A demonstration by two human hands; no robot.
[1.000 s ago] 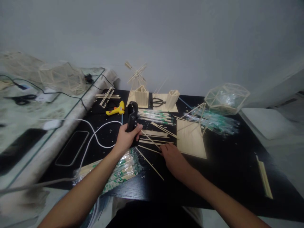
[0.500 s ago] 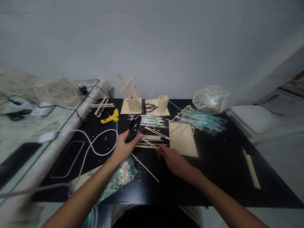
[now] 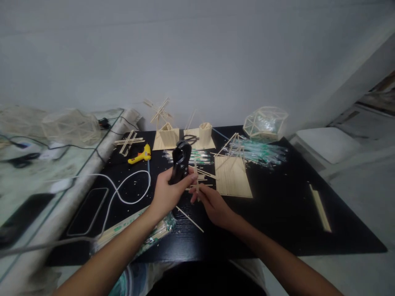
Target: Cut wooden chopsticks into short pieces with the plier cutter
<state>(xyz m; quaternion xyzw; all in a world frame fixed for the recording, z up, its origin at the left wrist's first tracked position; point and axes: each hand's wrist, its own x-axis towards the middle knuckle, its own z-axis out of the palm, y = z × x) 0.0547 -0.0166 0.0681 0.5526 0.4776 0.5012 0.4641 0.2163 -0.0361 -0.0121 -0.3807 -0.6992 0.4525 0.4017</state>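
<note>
A black cutter-like hand tool (image 3: pixel 180 162) stands up out of my left hand (image 3: pixel 169 190), whose fingers are wrapped round it. My right hand (image 3: pixel 212 203) pinches short pale wooden sticks (image 3: pixel 196 181), held nearly upright between both hands; my left thumb is close against them. Behind the hands, loose sticks (image 3: pixel 205 172) lie on the black table (image 3: pixel 277 213). One thin stick (image 3: pixel 189 218) lies below the hands. To the right is a square wooden board (image 3: pixel 233 176) with a triangular stick frame (image 3: pixel 231 148) at its back edge.
A yellow glue gun (image 3: pixel 140 154), crossed sticks (image 3: pixel 128 141) and two small wooden models (image 3: pixel 168 135) (image 3: pixel 205 135) stand at the back. Wrapped sticks (image 3: pixel 259 152) lie back right, more (image 3: pixel 154 232) front left. A white cable (image 3: pixel 119 189) loops on the left.
The sticks between my hands have turned from slanting to nearly upright. My hands have come closer together, and the black tool stands more upright. The whole view has shifted slightly.
</note>
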